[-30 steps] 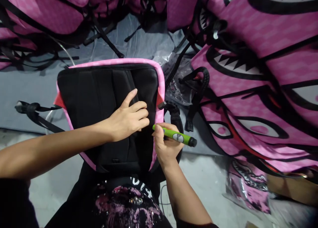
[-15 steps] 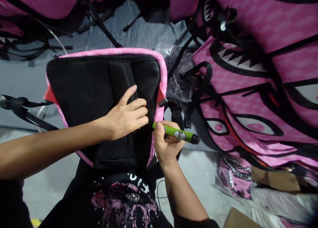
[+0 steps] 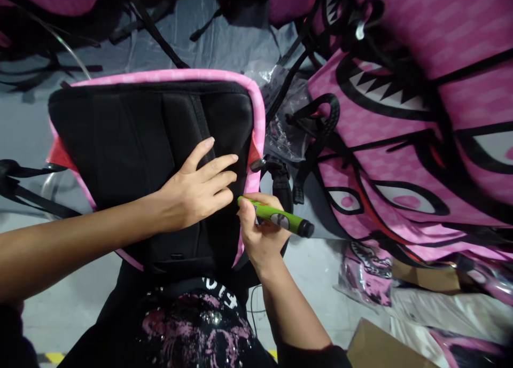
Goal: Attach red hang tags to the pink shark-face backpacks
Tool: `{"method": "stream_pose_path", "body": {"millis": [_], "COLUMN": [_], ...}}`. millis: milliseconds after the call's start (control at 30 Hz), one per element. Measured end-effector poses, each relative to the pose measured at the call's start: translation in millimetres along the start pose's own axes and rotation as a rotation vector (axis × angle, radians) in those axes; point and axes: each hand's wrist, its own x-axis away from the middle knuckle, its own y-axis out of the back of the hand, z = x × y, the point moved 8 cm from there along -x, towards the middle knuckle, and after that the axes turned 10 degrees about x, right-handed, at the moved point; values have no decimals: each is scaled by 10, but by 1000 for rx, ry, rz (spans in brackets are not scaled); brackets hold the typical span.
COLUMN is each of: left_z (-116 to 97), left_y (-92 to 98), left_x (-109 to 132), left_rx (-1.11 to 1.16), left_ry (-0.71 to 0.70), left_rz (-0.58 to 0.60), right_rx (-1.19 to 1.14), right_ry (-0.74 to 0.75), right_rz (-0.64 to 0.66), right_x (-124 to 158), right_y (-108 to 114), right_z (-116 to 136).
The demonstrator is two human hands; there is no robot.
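Note:
A backpack (image 3: pixel 128 127) lies back side up, its black padded panel facing me and its edge trimmed in pink. My left hand (image 3: pixel 196 184) rests on the right half of that panel with its fingers spread. Beside it, at the right edge of the bag, my right hand (image 3: pixel 264 232) grips a green marker (image 3: pixel 276 216). The marker's dark end points away to the right, and its other end is close to the black panel; whether that tip touches the cloth I cannot tell. Red corner tabs and black straps stick out at both sides of the bag.
Several pink backpacks with shark teeth and eyes (image 3: pixel 385 98) are heaped on the right. A clear plastic bag (image 3: pixel 286 135) lies beside the bag's upper right corner. At the lower right are a cardboard box (image 3: pixel 385 346) and a wrapped pink item (image 3: pixel 366 272).
The backpack has shifted a little to the left and up in view. My right hand and the marker have moved slightly left with it. My left hand stays flat on the panel.

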Motion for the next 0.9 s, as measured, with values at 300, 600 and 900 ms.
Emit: {"method": "stream_pose_path", "body": {"millis": [300,600,900], "left_z": [55,81,59], "left_y": [-88,-108,-85], "left_x": [21,16,-23], "left_rx": [40,98,95], "left_ry": [68,78,79], "left_rz": [48,52,81], "right_rx": [132,38,-5], "right_ry": [29,-148,-189], "right_rz": [44,123,162], "right_x": [-111,-41,-12], "right_y": [36,-1,-23], "right_z": [114,-55,-126]}}
